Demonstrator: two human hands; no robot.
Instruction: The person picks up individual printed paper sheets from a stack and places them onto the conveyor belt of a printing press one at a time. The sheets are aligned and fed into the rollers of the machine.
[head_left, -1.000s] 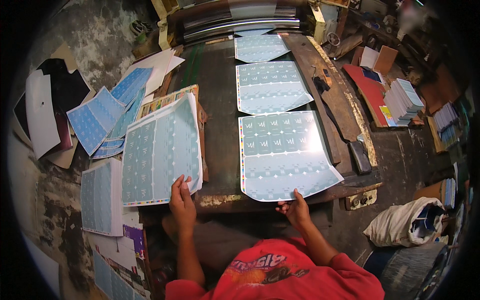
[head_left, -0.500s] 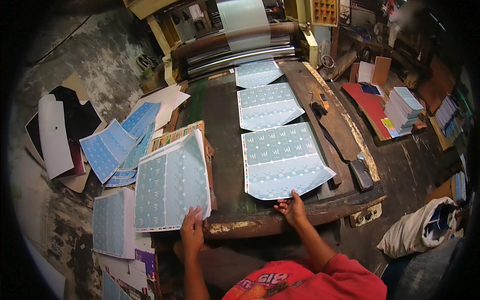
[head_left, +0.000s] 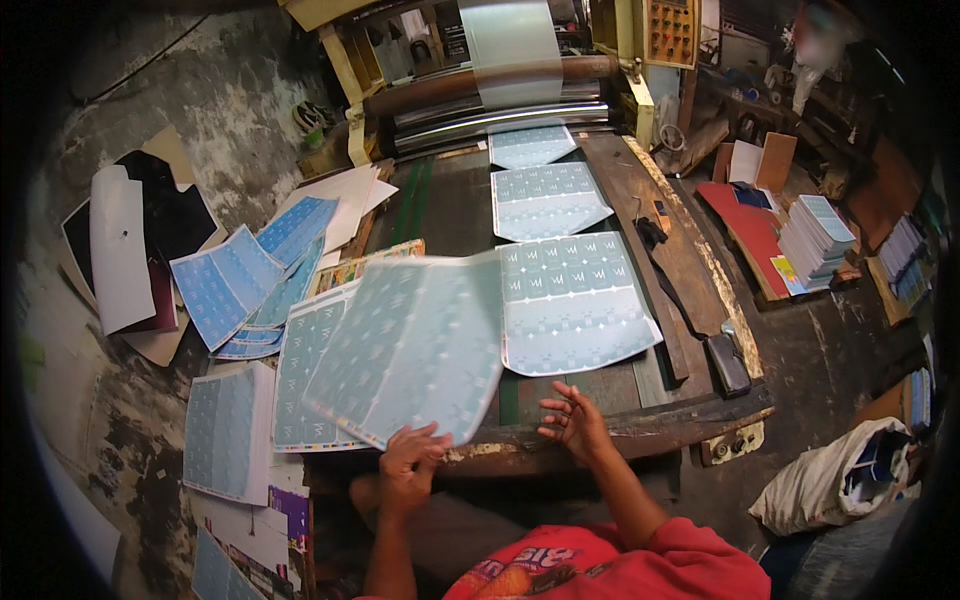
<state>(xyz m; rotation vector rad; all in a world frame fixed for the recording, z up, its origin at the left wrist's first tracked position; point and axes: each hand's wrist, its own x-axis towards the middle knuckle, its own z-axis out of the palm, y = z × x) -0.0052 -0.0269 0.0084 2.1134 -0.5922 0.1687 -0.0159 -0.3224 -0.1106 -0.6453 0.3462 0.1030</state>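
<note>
A loose pale blue-green printed sheet [head_left: 410, 340], blurred by motion, lies slanted between the stack and the table. My left hand [head_left: 408, 468] is at its lower edge, fingers bent and closed on that edge. Beneath the sheet's left part is a stack of like printed sheets [head_left: 300, 390], partly hidden. My right hand [head_left: 577, 420] hangs over the table's front edge, fingers apart and nothing in them. Just beyond it lies another printed sheet [head_left: 575, 300], its near edge bowed. Two more, a middle sheet [head_left: 550, 200] and a far sheet [head_left: 532, 147], follow in line toward the rollers.
Metal rollers [head_left: 500, 125] of a printing machine cross the back, a translucent web [head_left: 512, 50] above them. Bluer sheets [head_left: 225, 285] and a second stack [head_left: 220, 430] lie left. A dark box [head_left: 727, 365] sits at the table's right edge; a white sack [head_left: 825, 475] stands right.
The sheet my right hand was touching appears to have swung left over the stack. My right hand has come off it and spread its fingers. Another sheet lies at the near end.
</note>
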